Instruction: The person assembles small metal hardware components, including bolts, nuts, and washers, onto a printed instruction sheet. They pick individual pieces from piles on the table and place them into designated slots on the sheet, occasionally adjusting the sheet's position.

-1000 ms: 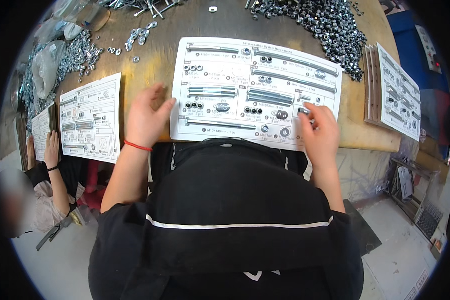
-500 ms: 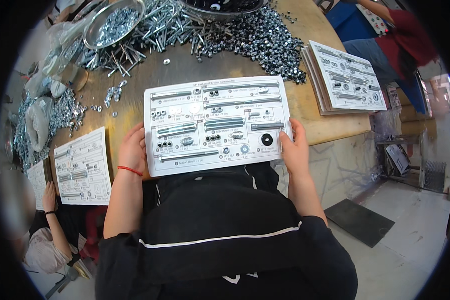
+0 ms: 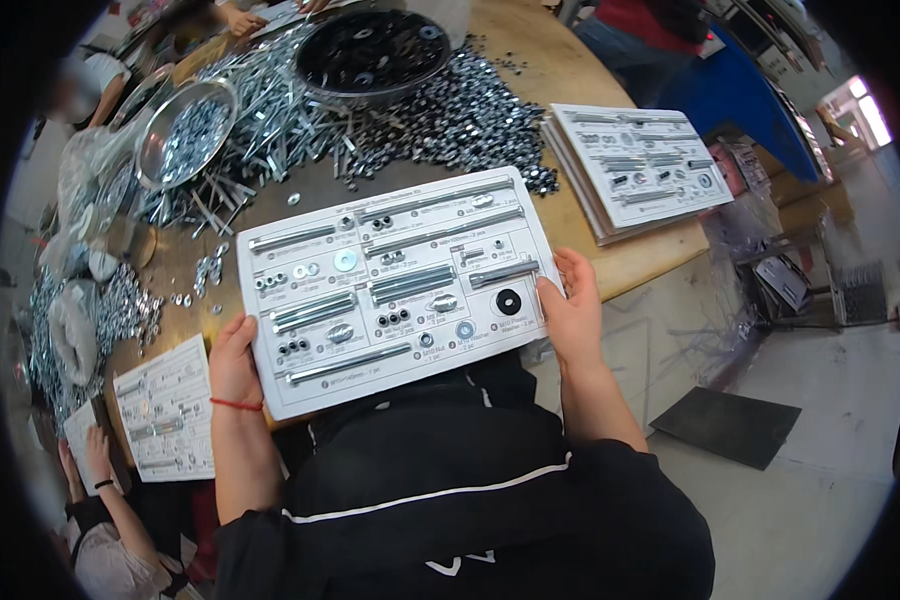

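Between my two hands is a white printed hardware card (image 3: pixel 365 338) with long bolts, nuts and washers set in outlined compartments. A black plastic washer (image 3: pixel 508 301) sits near its right end. My left hand (image 3: pixel 236 362), a red band at its wrist, is closed on the card's left edge. On the opposite edge my right hand (image 3: pixel 572 305) grips with its thumb over the front. The card is tilted, its right end higher in view. Fingers behind the card are hidden.
Loose bolts (image 3: pixel 270 90) and dark nuts (image 3: pixel 490 110) heap beyond the card. A steel bowl (image 3: pixel 147 160) and a black bowl (image 3: pixel 305 72) stand there. At right lies a stack of similar cards (image 3: pixel 660 205). Another card (image 3: pixel 192 400) and a co-worker's hands (image 3: pixel 97 455) are at left.
The card, still in both hands, has tilted more, its left end dropping lower in view. The view has shifted, so the card stack appears further left. The red-clothed person at upper right has moved left in view.
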The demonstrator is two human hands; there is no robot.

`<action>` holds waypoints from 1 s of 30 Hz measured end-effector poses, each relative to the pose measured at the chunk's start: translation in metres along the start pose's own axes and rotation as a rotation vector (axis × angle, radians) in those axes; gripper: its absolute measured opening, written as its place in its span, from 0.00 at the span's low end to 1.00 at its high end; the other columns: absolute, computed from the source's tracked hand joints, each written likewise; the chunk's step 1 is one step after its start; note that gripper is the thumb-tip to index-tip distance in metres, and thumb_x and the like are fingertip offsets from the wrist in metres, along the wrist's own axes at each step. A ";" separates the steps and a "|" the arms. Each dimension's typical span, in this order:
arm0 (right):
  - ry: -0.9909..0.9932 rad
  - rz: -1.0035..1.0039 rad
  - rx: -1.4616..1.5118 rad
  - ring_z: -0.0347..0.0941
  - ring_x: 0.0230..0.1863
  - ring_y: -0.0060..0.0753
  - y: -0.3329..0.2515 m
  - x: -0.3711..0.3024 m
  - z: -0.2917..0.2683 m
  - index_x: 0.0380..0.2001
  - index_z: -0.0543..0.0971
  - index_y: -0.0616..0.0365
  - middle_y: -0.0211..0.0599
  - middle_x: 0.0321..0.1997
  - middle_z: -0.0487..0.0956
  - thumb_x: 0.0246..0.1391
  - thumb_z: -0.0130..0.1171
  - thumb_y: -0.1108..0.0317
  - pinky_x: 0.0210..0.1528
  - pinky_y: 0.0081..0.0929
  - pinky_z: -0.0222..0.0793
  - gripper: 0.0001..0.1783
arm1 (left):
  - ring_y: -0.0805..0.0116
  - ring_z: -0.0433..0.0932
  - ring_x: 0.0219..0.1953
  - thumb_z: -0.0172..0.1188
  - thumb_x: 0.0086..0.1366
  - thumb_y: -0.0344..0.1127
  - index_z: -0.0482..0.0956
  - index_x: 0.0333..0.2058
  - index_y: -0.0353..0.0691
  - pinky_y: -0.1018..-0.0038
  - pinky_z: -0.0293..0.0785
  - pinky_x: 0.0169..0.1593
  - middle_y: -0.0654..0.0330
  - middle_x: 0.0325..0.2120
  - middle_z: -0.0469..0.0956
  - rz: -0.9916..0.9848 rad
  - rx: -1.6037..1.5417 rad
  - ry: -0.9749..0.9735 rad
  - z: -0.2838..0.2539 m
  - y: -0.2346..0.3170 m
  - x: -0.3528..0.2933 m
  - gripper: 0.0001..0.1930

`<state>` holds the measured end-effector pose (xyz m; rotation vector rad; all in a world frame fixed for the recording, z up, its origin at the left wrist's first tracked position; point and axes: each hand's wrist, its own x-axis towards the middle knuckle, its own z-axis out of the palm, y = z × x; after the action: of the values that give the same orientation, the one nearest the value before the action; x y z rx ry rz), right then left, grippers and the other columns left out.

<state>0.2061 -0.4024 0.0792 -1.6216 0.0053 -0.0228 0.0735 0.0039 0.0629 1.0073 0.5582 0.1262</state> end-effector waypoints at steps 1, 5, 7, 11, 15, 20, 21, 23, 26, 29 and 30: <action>0.010 -0.003 0.003 0.70 0.56 0.33 -0.010 0.006 -0.003 0.58 0.64 0.68 0.48 0.55 0.73 0.56 0.55 0.80 0.59 0.30 0.65 0.26 | 0.65 0.80 0.46 0.48 0.70 0.27 0.73 0.53 0.27 0.71 0.76 0.52 0.52 0.45 0.80 0.013 0.003 -0.025 0.012 0.011 -0.001 0.16; 0.056 -0.071 -0.019 0.70 0.55 0.32 -0.033 0.043 -0.035 0.58 0.65 0.67 0.47 0.55 0.73 0.56 0.55 0.79 0.57 0.30 0.66 0.26 | 0.64 0.81 0.47 0.49 0.69 0.27 0.72 0.54 0.26 0.71 0.76 0.52 0.50 0.46 0.80 0.024 0.003 -0.118 0.071 0.035 0.008 0.17; 0.119 -0.104 -0.034 0.71 0.53 0.32 -0.035 0.069 -0.063 0.58 0.65 0.64 0.48 0.54 0.74 0.56 0.58 0.77 0.55 0.28 0.67 0.26 | 0.64 0.81 0.47 0.49 0.68 0.27 0.71 0.55 0.26 0.71 0.77 0.52 0.50 0.47 0.80 -0.016 -0.009 -0.223 0.104 0.037 0.021 0.18; 0.240 -0.084 -0.124 0.72 0.49 0.31 -0.052 0.122 -0.126 0.57 0.67 0.62 0.48 0.51 0.75 0.56 0.60 0.73 0.49 0.24 0.69 0.26 | 0.66 0.81 0.45 0.50 0.67 0.28 0.71 0.55 0.30 0.71 0.77 0.51 0.53 0.46 0.80 -0.158 0.023 -0.341 0.181 0.028 0.050 0.18; 0.338 -0.067 -0.231 0.73 0.36 0.22 -0.070 0.181 -0.188 0.53 0.70 0.64 0.39 0.38 0.80 0.56 0.61 0.72 0.38 0.19 0.68 0.22 | 0.64 0.80 0.47 0.52 0.65 0.27 0.72 0.52 0.33 0.68 0.76 0.53 0.55 0.46 0.79 -0.256 0.072 -0.391 0.257 -0.002 0.087 0.16; 0.406 -0.173 -0.326 0.73 0.30 0.21 -0.060 0.263 -0.273 0.49 0.75 0.65 0.36 0.32 0.81 0.54 0.62 0.71 0.34 0.19 0.67 0.19 | 0.67 0.79 0.47 0.52 0.66 0.25 0.72 0.51 0.35 0.71 0.77 0.53 0.57 0.46 0.79 -0.367 0.050 -0.462 0.348 -0.049 0.124 0.14; 0.433 -0.190 -0.366 0.74 0.31 0.21 -0.061 0.278 -0.284 0.48 0.75 0.65 0.37 0.33 0.82 0.54 0.62 0.71 0.34 0.19 0.67 0.18 | 0.67 0.80 0.47 0.52 0.66 0.24 0.72 0.51 0.35 0.72 0.78 0.53 0.57 0.46 0.79 -0.373 0.052 -0.462 0.365 -0.057 0.130 0.14; 0.431 -0.223 -0.406 0.75 0.33 0.23 -0.055 0.308 -0.316 0.46 0.78 0.65 0.38 0.35 0.82 0.54 0.63 0.70 0.36 0.20 0.68 0.17 | 0.68 0.80 0.46 0.53 0.67 0.23 0.73 0.51 0.35 0.73 0.78 0.51 0.57 0.46 0.80 -0.397 0.052 -0.447 0.399 -0.071 0.140 0.14; 0.446 -0.216 -0.436 0.76 0.36 0.24 -0.040 0.343 -0.345 0.45 0.79 0.65 0.39 0.37 0.82 0.53 0.63 0.68 0.40 0.22 0.70 0.17 | 0.72 0.79 0.44 0.54 0.67 0.25 0.73 0.51 0.38 0.78 0.77 0.46 0.62 0.45 0.80 -0.411 0.081 -0.458 0.429 -0.092 0.161 0.15; 0.454 -0.264 -0.530 0.76 0.39 0.27 -0.021 0.391 -0.383 0.46 0.79 0.65 0.40 0.39 0.81 0.53 0.63 0.68 0.43 0.23 0.70 0.18 | 0.75 0.78 0.42 0.57 0.66 0.26 0.74 0.51 0.40 0.80 0.75 0.43 0.64 0.43 0.81 -0.413 0.119 -0.450 0.472 -0.113 0.188 0.14; 0.454 -0.235 -0.496 0.76 0.40 0.27 -0.011 0.405 -0.390 0.46 0.78 0.66 0.40 0.39 0.81 0.53 0.63 0.68 0.44 0.23 0.70 0.18 | 0.76 0.78 0.42 0.57 0.66 0.26 0.75 0.50 0.40 0.81 0.75 0.43 0.64 0.42 0.81 -0.411 0.131 -0.428 0.482 -0.119 0.196 0.14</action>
<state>0.6035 -0.7978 0.1150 -2.0718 0.1821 -0.6115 0.4627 -0.3604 0.0857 0.9892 0.3717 -0.4867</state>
